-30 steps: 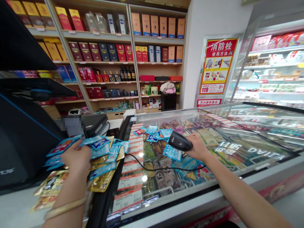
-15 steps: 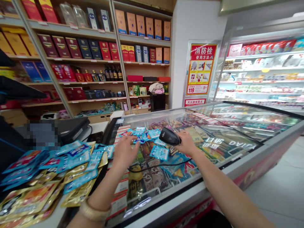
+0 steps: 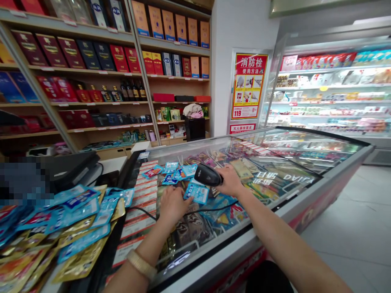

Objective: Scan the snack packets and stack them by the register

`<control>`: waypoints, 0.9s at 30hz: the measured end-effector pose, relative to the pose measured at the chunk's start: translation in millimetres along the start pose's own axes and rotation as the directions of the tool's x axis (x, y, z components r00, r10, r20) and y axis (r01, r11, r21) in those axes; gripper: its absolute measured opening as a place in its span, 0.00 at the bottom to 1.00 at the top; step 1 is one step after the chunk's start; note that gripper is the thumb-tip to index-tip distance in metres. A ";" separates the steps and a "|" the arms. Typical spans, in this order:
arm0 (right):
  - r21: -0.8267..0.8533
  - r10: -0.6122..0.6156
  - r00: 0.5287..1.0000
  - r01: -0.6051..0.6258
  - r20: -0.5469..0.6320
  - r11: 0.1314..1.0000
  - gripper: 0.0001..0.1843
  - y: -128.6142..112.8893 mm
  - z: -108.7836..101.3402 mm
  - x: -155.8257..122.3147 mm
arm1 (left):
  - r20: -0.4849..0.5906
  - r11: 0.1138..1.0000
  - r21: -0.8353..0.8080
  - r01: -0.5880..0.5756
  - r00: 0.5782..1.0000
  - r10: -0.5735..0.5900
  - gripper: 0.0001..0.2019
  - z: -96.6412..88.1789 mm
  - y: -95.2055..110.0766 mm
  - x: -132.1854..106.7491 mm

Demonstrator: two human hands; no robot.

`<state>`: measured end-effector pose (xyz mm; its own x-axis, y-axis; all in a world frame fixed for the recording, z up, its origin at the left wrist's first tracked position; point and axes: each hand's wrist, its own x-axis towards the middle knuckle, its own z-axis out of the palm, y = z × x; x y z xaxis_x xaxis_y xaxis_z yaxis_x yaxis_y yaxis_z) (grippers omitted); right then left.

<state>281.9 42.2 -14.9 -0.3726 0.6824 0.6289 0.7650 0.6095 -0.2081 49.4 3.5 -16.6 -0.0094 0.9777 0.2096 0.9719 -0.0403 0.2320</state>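
My right hand [image 3: 229, 181] is closed round the grip of a black handheld barcode scanner [image 3: 208, 176], its head pointing left. Its cable [image 3: 210, 209] runs across the glass toward the left. My left hand [image 3: 173, 205], with a gold-coloured bangle [image 3: 141, 264] on the wrist, is just left of a small blue packet [image 3: 198, 193]. The thumb overlaps the packet's left edge, while the fingers are slightly bent and apart from the thumb. More blue packets [image 3: 179, 174] lie beyond my left hand on the freezer's glass top, one with a red part [image 3: 152, 171].
A heap of blue packets [image 3: 82, 209] and gold packets [image 3: 82, 254] covers the counter at left. The glass-topped chest freezer [image 3: 305, 169] extends back right. Shelves of boxed bottles [image 3: 106, 55] line the back wall, and a lit chiller [image 3: 330, 91] stands at far right.
My left hand has moved right and nearer, reaching the edge of the near blue packet. My right hand still holds the scanner above the packets. The view has shifted slightly to the right.
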 end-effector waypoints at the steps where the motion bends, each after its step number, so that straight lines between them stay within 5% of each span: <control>1: -0.003 -0.002 1.000 0.002 -0.001 1.000 0.10 -0.3 0.2 -0.1 | -0.002 0.999 -0.034 -0.002 1.000 0.002 0.13 0.1 -2.0 1.7; 5: 0.000 -0.008 1.000 0.008 -0.005 1.000 0.10 -0.5 2.0 -0.7 | 0.049 0.942 -0.334 0.036 0.999 -0.020 0.07 -0.2 -16.1 8.3; 9: 0.011 -0.007 1.000 0.007 -0.011 1.000 0.09 0.6 3.6 -1.2 | 0.080 0.668 -0.734 0.125 0.992 -0.098 0.08 -3.5 -34.7 11.9; 14: -0.001 -0.034 0.999 0.034 0.008 0.999 0.09 -1.5 5.2 -1.9 | -0.015 0.429 -0.898 0.103 0.965 -0.263 0.13 -10.0 -51.5 14.3; 27: 0.019 -0.112 0.991 0.111 0.074 0.994 0.11 -8.7 8.2 -0.7 | -0.105 0.443 -0.895 0.051 0.942 -0.319 0.17 -12.5 -53.6 17.4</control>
<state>271.2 39.7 -19.7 -0.4936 0.6379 0.5911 0.7088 0.6889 -0.1516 -5.8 20.1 -13.5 -0.3439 0.9122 0.2228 0.2197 -0.1526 0.9636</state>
